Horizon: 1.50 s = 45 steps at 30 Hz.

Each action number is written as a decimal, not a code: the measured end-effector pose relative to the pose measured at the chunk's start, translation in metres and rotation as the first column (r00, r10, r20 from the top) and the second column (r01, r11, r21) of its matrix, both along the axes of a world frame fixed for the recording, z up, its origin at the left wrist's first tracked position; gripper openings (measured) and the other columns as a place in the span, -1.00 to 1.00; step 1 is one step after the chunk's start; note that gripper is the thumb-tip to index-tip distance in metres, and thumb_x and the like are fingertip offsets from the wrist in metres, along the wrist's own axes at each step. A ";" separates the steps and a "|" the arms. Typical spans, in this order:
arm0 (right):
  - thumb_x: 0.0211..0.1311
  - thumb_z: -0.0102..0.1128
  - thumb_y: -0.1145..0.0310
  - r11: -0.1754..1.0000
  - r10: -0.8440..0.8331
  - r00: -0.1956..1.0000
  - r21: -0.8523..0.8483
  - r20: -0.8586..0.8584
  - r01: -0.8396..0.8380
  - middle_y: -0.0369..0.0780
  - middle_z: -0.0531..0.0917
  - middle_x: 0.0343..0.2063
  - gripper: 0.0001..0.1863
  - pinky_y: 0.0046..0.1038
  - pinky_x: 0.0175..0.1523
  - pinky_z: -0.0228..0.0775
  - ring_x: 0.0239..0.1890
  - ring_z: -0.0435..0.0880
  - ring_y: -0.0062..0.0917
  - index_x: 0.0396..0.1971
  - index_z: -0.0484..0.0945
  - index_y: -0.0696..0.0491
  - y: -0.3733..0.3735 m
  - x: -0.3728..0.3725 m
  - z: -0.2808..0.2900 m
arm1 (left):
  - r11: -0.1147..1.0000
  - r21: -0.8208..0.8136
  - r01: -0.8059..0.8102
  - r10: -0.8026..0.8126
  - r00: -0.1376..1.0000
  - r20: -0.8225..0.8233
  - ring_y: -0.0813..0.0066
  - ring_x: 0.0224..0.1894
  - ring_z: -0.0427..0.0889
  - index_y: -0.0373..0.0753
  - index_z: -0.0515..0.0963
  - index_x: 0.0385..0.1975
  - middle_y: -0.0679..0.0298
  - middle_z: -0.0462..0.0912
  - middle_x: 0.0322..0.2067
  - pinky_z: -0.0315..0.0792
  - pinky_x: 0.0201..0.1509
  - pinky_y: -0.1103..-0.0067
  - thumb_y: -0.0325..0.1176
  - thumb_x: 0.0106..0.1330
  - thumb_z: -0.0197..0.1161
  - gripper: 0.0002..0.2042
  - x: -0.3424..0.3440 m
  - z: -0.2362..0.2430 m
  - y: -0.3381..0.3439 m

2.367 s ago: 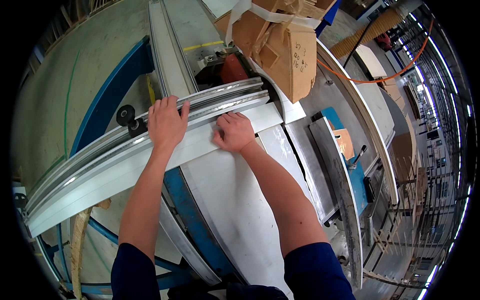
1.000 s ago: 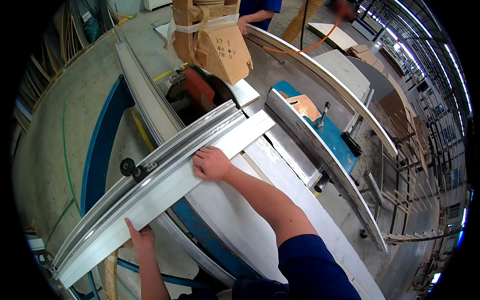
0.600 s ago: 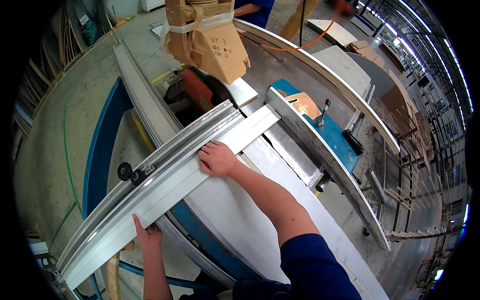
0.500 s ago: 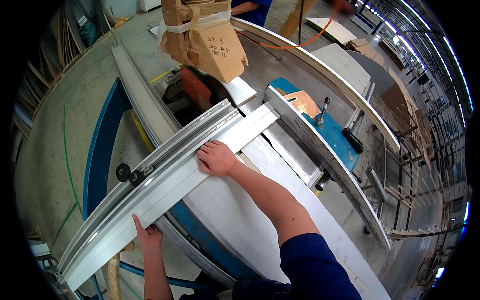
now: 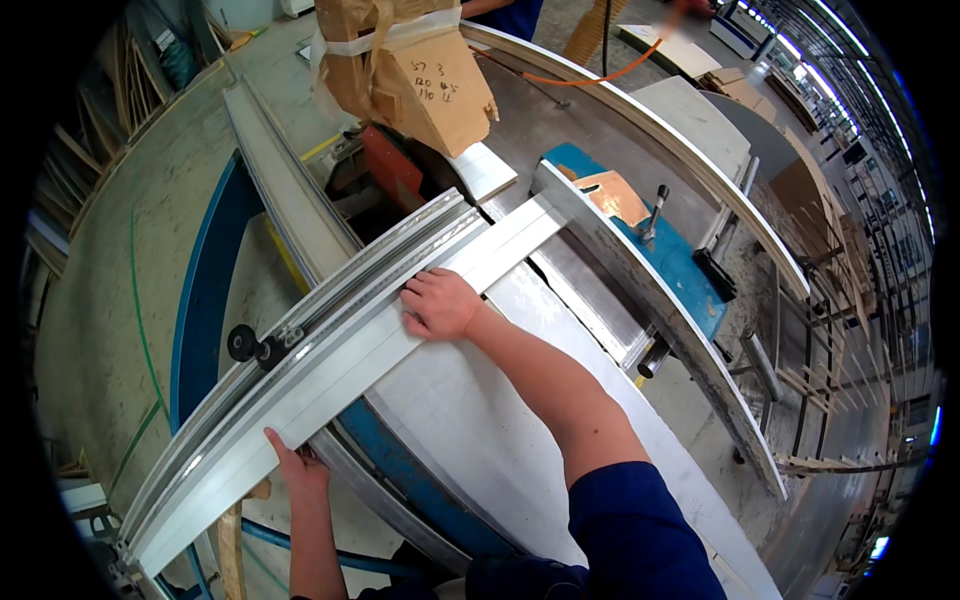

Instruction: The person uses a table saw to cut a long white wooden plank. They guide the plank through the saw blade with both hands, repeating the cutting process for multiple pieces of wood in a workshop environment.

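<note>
A long white board (image 5: pixel 355 375) with lines along its length lies against the aluminium fence (image 5: pixel 310 335) of a sliding table saw. Its far end meets the long grey rail (image 5: pixel 640 290) on the right. My right hand (image 5: pixel 440 303) rests on the board about midway, fingers curled over its top toward the fence. Nearer me, my left hand (image 5: pixel 302 468) grips the board's lower edge, thumb on top and the other fingers underneath, partly hidden. Past the board's far end, the red saw guard (image 5: pixel 392 168) stands beside a cardboard-covered block (image 5: pixel 435 95); the blade itself is not visible.
A black knob clamp (image 5: pixel 255 345) sits on the fence. A blue plate (image 5: pixel 690 285) behind the rail carries a lever handle (image 5: pixel 655 213) and cardboard. A curved white-edged strip (image 5: pixel 650 125) crosses the far table. Part of another person in blue (image 5: pixel 510 20) shows at the top.
The view has shifted slightly, so the machine sits a little higher and further right. Both hands keep about the same places on the white board.
</note>
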State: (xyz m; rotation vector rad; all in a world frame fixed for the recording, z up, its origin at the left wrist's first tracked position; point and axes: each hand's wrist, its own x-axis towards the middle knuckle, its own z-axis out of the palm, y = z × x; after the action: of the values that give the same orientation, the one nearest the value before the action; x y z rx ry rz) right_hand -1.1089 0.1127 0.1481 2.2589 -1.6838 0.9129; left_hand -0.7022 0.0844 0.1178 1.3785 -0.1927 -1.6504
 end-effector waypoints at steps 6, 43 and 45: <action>0.07 0.31 0.26 0.999 -0.012 0.999 -0.041 0.042 0.014 -0.24 0.52 -0.52 -0.78 -0.28 -0.23 0.46 -0.38 0.60 -0.31 -0.56 0.46 0.01 -0.003 -0.002 -0.004 | 0.941 -0.087 0.326 -0.224 0.796 0.562 0.59 -0.27 0.45 -0.23 0.56 0.00 0.31 0.61 -0.17 0.35 -0.16 0.62 -0.09 0.61 0.20 -0.70 -0.014 0.053 0.048; -0.01 0.31 0.24 0.997 -0.074 0.995 0.016 0.069 0.073 -0.24 0.59 -0.52 -0.79 -0.29 -0.18 0.49 -0.36 0.63 -0.31 -0.58 0.50 0.03 -0.139 -0.016 -0.012 | 0.369 -0.055 0.928 0.426 -0.117 0.897 0.10 -0.05 0.65 -0.29 0.66 -0.18 0.09 0.74 -0.21 0.44 0.11 0.26 -0.03 0.53 0.20 -0.62 -0.241 0.074 -0.221; -0.01 0.32 0.24 0.997 -0.080 0.994 0.009 0.070 0.080 -0.24 0.60 -0.52 -0.79 -0.28 -0.18 0.50 -0.36 0.64 -0.31 -0.57 0.50 0.03 -0.146 -0.015 -0.011 | 0.370 -0.053 0.927 0.414 -0.114 0.903 0.11 -0.04 0.65 -0.29 0.66 -0.18 0.10 0.74 -0.20 0.44 0.12 0.26 -0.03 0.53 0.19 -0.62 -0.239 0.074 -0.228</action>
State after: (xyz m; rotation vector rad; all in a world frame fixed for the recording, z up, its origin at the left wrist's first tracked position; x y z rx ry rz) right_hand -1.1235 -0.0334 0.1366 2.1702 -1.7950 0.9813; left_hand -0.9411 -0.1437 0.1921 1.2868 -2.3149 -0.0342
